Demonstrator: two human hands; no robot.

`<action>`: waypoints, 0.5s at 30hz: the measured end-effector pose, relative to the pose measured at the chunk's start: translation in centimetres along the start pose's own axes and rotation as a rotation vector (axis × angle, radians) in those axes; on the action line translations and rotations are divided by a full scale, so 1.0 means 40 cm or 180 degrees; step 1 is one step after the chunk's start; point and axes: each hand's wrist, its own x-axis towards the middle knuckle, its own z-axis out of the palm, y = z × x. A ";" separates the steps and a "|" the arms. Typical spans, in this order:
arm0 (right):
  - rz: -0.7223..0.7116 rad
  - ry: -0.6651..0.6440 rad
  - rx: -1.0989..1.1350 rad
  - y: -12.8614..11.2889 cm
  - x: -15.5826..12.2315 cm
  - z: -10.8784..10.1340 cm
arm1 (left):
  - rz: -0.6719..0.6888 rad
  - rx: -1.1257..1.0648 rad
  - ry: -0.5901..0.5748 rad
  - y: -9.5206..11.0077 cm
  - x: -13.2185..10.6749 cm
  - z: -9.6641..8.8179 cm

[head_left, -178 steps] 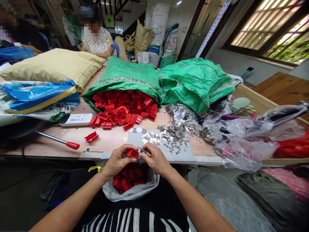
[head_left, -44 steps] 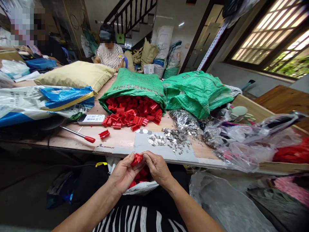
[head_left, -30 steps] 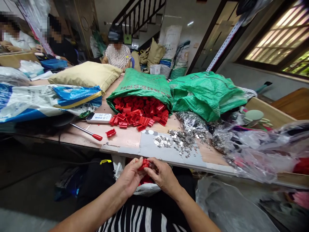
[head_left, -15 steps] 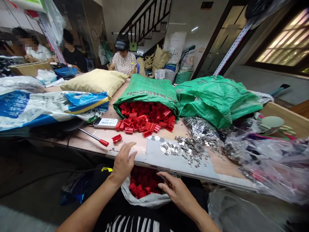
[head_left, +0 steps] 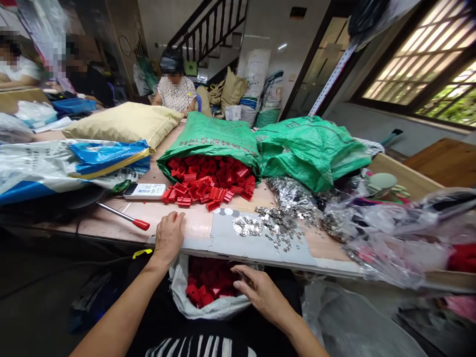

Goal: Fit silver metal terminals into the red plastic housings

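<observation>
Head view: left hand [head_left: 169,238] lies palm down at the near edge of the wooden worktop [head_left: 111,220], fingers curled onto the wood, hiding whatever is beneath, so a grip cannot be judged. Right hand [head_left: 262,295] hovers with loose, open fingers at the rim of a white plastic bag [head_left: 178,278] of small red plastic clips [head_left: 203,292], half tucked under the worktop; a red-handled screwdriver [head_left: 140,224] lies just beside the left hand.

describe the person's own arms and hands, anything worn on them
Both forearms are bare, no sleeves in view. The left hand and right hand wear no gloves; no ring, watch or bracelet shows. A black top with white stripes shows below.
</observation>
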 end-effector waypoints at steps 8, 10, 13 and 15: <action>-0.0064 0.0279 0.0063 0.021 -0.008 -0.022 | -0.0249 -0.2848 -0.0668 0.125 -0.116 -0.020; -0.0093 0.0436 0.0029 0.031 -0.012 -0.038 | -0.0963 -0.3845 -0.1429 0.159 -0.150 -0.030; -0.0073 0.0751 -0.0098 0.053 -0.020 -0.073 | -0.1849 -0.4710 -0.2332 0.187 -0.187 -0.038; 0.0003 0.1053 -0.0268 0.072 -0.025 -0.102 | -0.2124 -0.4914 -0.2513 0.191 -0.201 -0.036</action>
